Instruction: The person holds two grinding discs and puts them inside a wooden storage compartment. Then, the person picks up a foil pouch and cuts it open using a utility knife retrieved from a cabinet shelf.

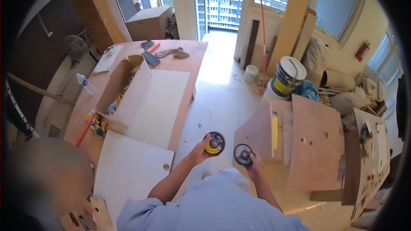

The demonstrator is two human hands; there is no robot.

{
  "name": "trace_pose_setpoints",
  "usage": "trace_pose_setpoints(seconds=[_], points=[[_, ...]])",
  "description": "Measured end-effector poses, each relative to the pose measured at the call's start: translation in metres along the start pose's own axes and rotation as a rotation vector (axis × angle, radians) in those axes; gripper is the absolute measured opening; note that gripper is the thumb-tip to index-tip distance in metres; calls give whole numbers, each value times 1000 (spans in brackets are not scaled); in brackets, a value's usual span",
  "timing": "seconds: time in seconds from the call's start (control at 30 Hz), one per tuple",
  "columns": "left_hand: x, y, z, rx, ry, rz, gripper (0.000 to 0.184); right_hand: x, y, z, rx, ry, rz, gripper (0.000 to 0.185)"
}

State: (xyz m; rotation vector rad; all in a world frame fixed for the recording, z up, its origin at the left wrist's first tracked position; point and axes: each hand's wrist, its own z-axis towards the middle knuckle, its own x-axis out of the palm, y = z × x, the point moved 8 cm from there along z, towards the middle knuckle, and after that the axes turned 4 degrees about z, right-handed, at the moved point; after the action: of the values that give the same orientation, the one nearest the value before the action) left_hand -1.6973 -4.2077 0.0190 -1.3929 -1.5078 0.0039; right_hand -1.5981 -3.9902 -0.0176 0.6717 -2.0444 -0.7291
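Observation:
My left hand (200,151) grips a round disc with a black rim and a yellow and dark label (214,143), its thumb lying over the face. In my right hand (255,165) is a second disc, black-rimmed with a grey-green face (243,155), held by its right edge. The two discs are apart, side by side in front of my body, above the pale floor between the workbench and the wooden boards.
On the left, a workbench (198,55) bears white panels (132,160), a long cardboard box (139,92), a water bottle (87,84) and a yellow tool (99,127). Boards (317,145) and a large bucket (289,77) stand right. A blurred round shape (47,177) fills the lower left.

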Motion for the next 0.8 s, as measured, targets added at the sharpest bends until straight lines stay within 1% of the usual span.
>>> trace_pose_setpoints(seconds=[0.03,0.07,0.17,0.2,0.23,0.3,0.33,0.43,0.5,0.57,0.63,0.7,0.73,0.8], points=[[12,-32,14,16,31,33,54,6,3,10,-15,-7,68,20],[17,-57,45,27,47,19,56,9,12,37,-24,-14,132,20],[11,-110,125,58,70,-10,59,19,32,120,0,97,271,23],[12,-129,155,79,75,-19,60,22,40,153,40,89,286,25],[9,-141,179,96,65,-70,59,30,59,195,41,123,279,24],[2,-160,212,111,40,-117,54,42,86,249,78,167,272,24],[-4,-166,226,118,28,-172,53,45,103,288,67,187,322,24],[-6,-212,278,173,46,-300,48,85,158,402,139,142,334,24],[-18,-240,310,237,18,-360,48,128,194,463,158,125,284,24],[-21,-272,343,257,4,-397,48,172,223,517,154,275,221,27],[-11,-316,372,319,7,-399,49,221,244,555,161,189,116,33],[-13,-348,411,339,3,-419,48,270,254,577,262,316,-11,37],[-15,-360,432,334,-8,-426,49,283,250,590,342,371,43,39],[-22,-395,488,325,-24,-422,51,299,259,631,361,400,-86,39]])
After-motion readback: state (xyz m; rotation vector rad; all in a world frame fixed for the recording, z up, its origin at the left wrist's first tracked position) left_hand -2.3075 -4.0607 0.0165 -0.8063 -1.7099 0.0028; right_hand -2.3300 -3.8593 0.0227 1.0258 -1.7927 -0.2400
